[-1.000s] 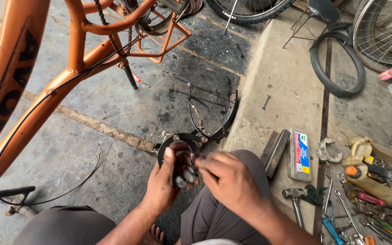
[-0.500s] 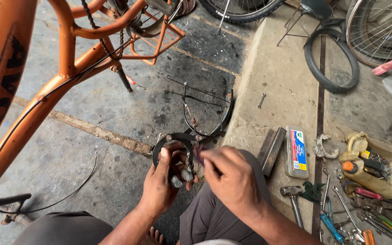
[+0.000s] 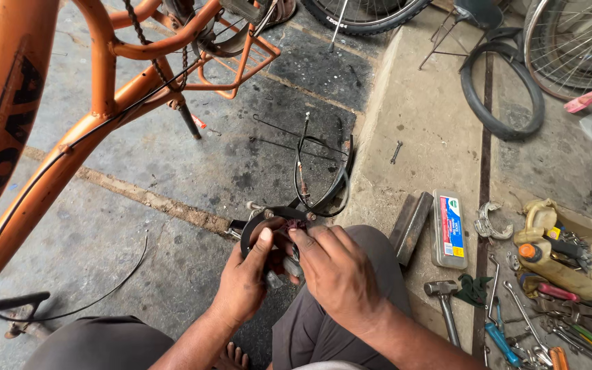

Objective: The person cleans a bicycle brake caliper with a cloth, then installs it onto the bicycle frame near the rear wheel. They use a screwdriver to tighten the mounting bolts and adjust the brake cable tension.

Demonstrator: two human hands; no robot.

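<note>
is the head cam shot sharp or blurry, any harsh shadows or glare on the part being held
Head view: sharp throughout, no motion blur on the left hand or right hand; soft even daylight, only faint shadows; no glare on the black brake caliper; the orange bicycle frame bows from wide-angle distortion.

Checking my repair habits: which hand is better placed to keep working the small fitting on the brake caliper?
Right hand: its fingertips meet the brake caliper at its middle, while the left hand steadies it.
</note>
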